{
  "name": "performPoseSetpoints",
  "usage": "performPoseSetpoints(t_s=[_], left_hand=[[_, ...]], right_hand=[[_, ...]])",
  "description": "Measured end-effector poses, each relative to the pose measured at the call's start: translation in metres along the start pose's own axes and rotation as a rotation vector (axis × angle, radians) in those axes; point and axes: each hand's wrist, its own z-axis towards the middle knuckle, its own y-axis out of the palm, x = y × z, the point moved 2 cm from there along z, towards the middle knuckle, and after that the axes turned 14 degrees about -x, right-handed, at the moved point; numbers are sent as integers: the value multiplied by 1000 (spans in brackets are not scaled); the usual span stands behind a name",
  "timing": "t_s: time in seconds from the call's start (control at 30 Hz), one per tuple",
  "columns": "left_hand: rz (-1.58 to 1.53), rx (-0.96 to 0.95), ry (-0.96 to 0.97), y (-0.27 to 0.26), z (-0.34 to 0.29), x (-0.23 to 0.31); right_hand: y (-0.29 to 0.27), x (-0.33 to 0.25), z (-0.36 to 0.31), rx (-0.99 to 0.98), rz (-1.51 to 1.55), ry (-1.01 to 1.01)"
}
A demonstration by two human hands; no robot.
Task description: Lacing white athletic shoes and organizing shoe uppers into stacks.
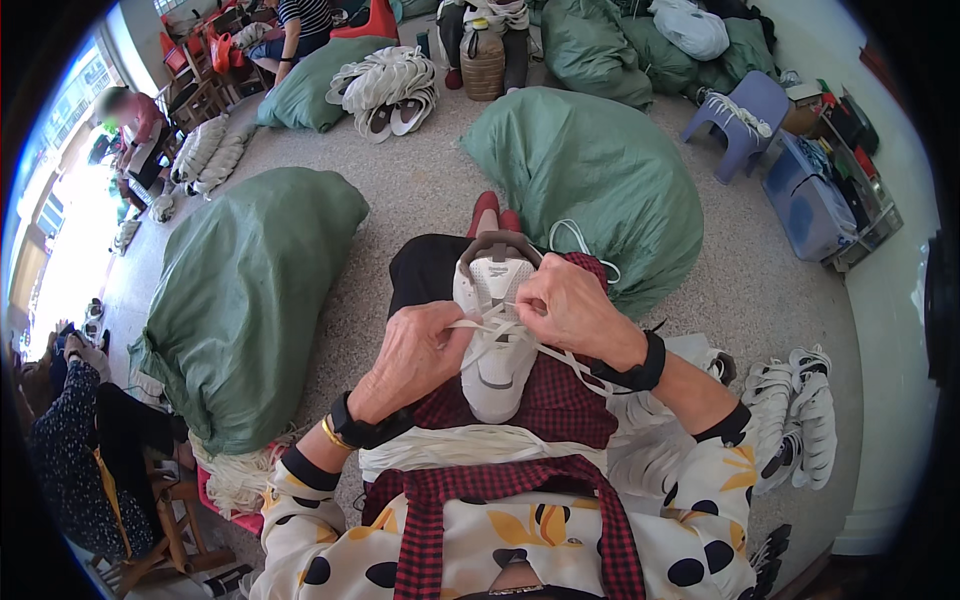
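Pinching flat white shoelaces (479, 327), the left hand (412, 345) and the right hand (572, 303) are both closed, thumb to fingers, above a white sneaker with a grey-brown padded collar (490, 382). It lies sole-down on the red-and-black checked apron (567, 408), long axis running straight out from the waist, toe toward the wearer, heel at the lap's far edge. Beyond it bulges a green fabric sack (610, 180).
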Motion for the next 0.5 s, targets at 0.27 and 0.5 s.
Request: performPoseSetpoints(t_s=[0.27, 0.5], left_hand=[[39, -61, 227, 27, -9, -8], [148, 47, 309, -8, 13, -9]], right_hand=[[-6, 0, 12, -34, 102, -173], [-9, -14, 20, -136, -101, -160]])
